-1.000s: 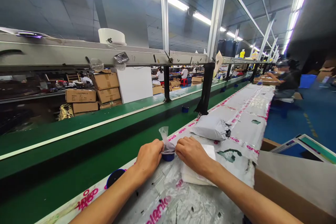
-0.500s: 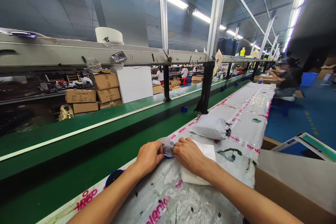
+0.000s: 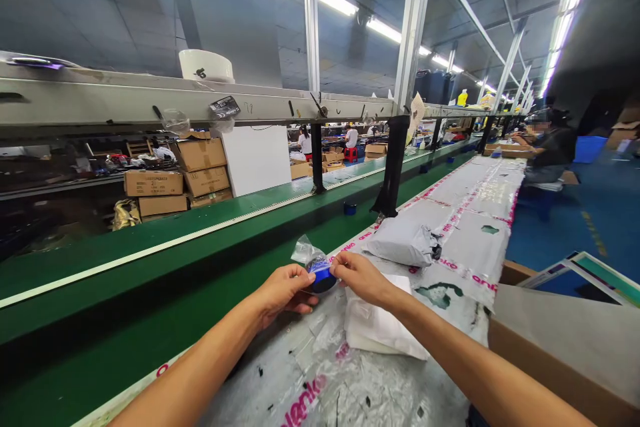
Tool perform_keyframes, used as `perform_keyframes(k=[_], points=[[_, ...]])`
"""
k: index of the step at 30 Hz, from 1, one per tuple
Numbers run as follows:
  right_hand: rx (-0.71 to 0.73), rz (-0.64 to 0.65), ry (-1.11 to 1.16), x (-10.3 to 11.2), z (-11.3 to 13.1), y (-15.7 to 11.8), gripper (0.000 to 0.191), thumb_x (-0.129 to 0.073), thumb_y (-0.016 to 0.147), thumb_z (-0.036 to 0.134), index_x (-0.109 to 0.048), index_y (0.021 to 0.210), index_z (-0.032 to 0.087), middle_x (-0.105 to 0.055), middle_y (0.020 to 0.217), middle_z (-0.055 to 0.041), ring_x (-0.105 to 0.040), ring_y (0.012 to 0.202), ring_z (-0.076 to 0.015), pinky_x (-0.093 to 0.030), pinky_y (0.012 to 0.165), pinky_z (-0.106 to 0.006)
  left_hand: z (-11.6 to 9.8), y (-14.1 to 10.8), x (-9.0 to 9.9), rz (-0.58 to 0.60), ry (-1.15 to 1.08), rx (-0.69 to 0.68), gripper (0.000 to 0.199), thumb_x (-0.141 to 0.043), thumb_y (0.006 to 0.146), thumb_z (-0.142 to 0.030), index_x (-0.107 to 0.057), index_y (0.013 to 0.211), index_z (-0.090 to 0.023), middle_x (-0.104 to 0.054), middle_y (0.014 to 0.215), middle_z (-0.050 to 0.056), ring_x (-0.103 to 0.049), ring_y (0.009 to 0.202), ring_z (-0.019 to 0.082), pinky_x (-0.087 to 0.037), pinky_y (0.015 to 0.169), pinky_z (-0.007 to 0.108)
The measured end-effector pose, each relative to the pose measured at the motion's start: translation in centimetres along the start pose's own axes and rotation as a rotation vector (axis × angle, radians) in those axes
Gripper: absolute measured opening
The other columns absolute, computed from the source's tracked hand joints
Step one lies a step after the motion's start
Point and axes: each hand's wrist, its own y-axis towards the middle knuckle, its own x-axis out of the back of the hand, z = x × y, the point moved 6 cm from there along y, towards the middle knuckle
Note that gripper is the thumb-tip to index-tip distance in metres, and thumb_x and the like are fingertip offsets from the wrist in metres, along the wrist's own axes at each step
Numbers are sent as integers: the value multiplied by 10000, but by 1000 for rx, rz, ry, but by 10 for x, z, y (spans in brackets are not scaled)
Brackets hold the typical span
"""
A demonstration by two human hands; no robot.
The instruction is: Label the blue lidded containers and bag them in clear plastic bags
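A round blue and black item [image 3: 323, 278] is held between both hands over the near edge of the bench. Clear plastic film [image 3: 307, 251] sticks up from its far left side. My left hand [image 3: 287, 290] pinches the item's left side with thumb and forefinger, its other fingers loosely curled below. At the right side, my right hand [image 3: 357, 273] pinches the rim or the film on it; which of the two is hard to tell. White folded sheets [image 3: 383, 327] lie under and beside my right wrist.
A grey-white plastic packet [image 3: 400, 241] rests farther along the covered bench [image 3: 370, 387]. To the left runs a green conveyor [image 3: 225, 267] with a blue item [image 3: 349, 209] on it. A black-wrapped post [image 3: 393, 167] stands between. Cardboard box [image 3: 560, 347] at right; a person [image 3: 550, 147] sits farther back.
The item has been tilted and raised a little, showing its blue side. The film now stands up beyond it. My left hand's lower fingers have spread, and the dark round thing near my left forearm is no longer visible.
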Motion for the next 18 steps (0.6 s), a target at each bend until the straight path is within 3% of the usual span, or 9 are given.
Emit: perform_keyframes(k=[3,8,13,18], points=[[-27,-1,121,-3,-1,-5,155,-499,915,297,-590,848,191,-669,834,-17,-641,716,-163,-503,548,-218,-2,-3,0,-13,-41,5,444,-760,766,-538,-495,856,-194,-699,759,31,-721,692,164,-541,575,236],[-51,-81,179,-6,3,-14,172,-504,929,357,-586,948,207,-668,843,-20,-647,662,-166,-509,496,-226,-5,-1,2,-94,-11,-8,284,-616,927,-442,-511,897,-180,-688,777,7,-699,628,135,-538,521,226],[-97,-221,102,-11,5,-14,211,-433,977,357,-557,882,215,-657,746,-20,-654,644,-187,-485,514,-250,-6,-2,-1,-206,102,-74,292,-510,982,-460,-515,910,-178,-662,708,-18,-673,537,120,-486,461,200],[-108,-297,-32,-12,11,-13,180,-421,985,295,-528,857,228,-672,780,-37,-649,696,-210,-445,568,-275,-9,-9,-3,-313,258,-149,321,-455,999,-485,-528,921,-182,-638,613,-42,-625,443,113,-434,424,198]])
